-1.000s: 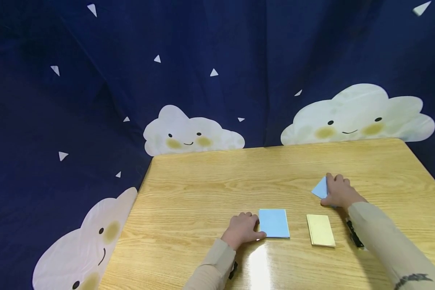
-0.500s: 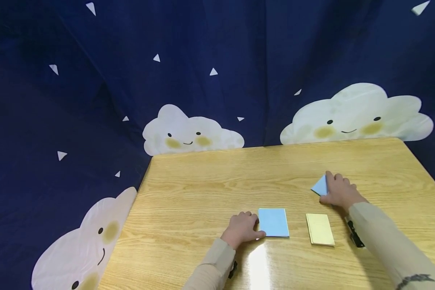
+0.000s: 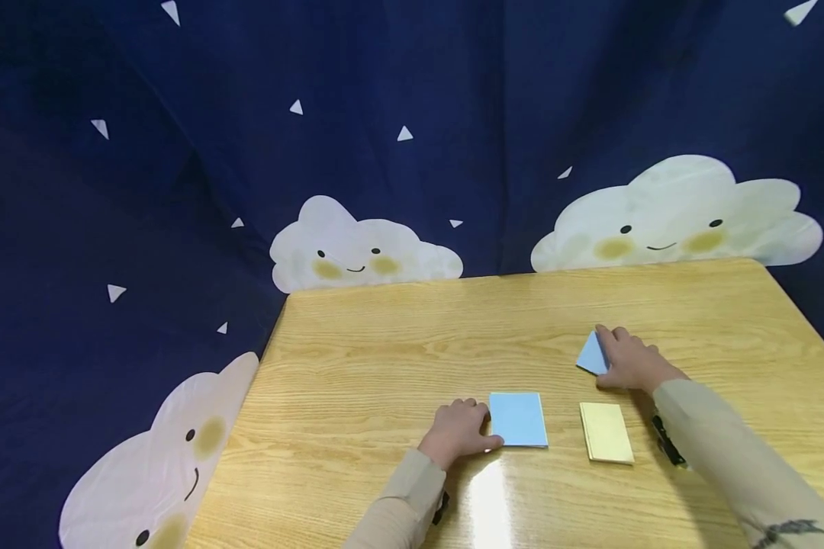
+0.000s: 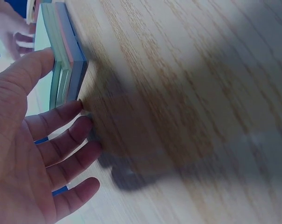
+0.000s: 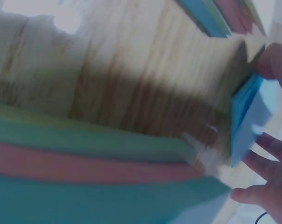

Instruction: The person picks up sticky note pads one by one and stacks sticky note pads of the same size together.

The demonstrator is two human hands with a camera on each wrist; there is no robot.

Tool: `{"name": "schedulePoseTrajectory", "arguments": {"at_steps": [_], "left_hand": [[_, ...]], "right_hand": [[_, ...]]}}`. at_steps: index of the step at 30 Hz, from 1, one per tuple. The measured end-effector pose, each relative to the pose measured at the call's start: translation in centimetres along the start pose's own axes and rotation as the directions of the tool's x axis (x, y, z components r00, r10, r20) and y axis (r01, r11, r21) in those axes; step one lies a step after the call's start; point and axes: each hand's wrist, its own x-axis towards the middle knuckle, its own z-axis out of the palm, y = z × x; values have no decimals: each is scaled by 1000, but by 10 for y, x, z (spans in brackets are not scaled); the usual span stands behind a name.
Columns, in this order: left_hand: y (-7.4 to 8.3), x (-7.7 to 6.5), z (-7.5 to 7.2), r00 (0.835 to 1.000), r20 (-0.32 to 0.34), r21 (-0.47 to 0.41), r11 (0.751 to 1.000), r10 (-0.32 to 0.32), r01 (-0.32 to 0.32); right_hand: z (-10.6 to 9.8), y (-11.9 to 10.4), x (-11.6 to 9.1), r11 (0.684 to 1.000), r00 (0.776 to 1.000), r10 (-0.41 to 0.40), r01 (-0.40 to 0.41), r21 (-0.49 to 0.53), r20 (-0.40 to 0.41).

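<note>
In the head view my left hand [image 3: 456, 432] lies at the left edge of a square stack of sticky notes [image 3: 518, 419] with a light blue top. The left wrist view shows the thumb touching this layered stack [image 4: 66, 60], the other fingers relaxed along its side and over the table. Farther right and back, my right hand [image 3: 632, 362] holds a smaller blue sticky note pad [image 3: 592, 356] between thumb and fingers. The hand hides the pad's right part. In the right wrist view the held blue pad [image 5: 255, 114] stands tilted between the thumb and fingertips.
A pale yellow sticky note pad [image 3: 607, 433] lies between the blue stack and my right sleeve [image 3: 735, 450]. A thick, multicoloured stack [image 5: 94, 172] fills the right wrist view's foreground. The wooden table [image 3: 398, 335] ends at a dark blue curtain [image 3: 412, 69] with cloud prints.
My right hand has shifted a little to the left across the table with the blue sticky note pad. The left hand and the other notes have stayed in place.
</note>
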Motion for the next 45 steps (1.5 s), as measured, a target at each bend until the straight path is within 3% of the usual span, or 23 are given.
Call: {"name": "schedulePoseTrajectory", "arguments": {"at_steps": [8,17,27,38,45], "left_hand": [[0,1,-1,1000,2,16,1000,-8,8],[1,2,0,1000,-6,26,1000,-4,4],[3,1,3,1000,9,13,1000,-2,1],[2,-1,1,1000,-10,21,1000,1,-1],[0,1,3,1000,-1,24,1000,-9,9]], "right_hand": [[-2,-2,1,990,992,-126,125,-59,-24],[2,1,2,994,996,-89,88,-68,-15],[11,11,-1,983,984,-175,172,-56,-42],[5,12,1,978,978,-205,207,39,-46],[0,5,7,968,968,-242,246,46,-73]]}}
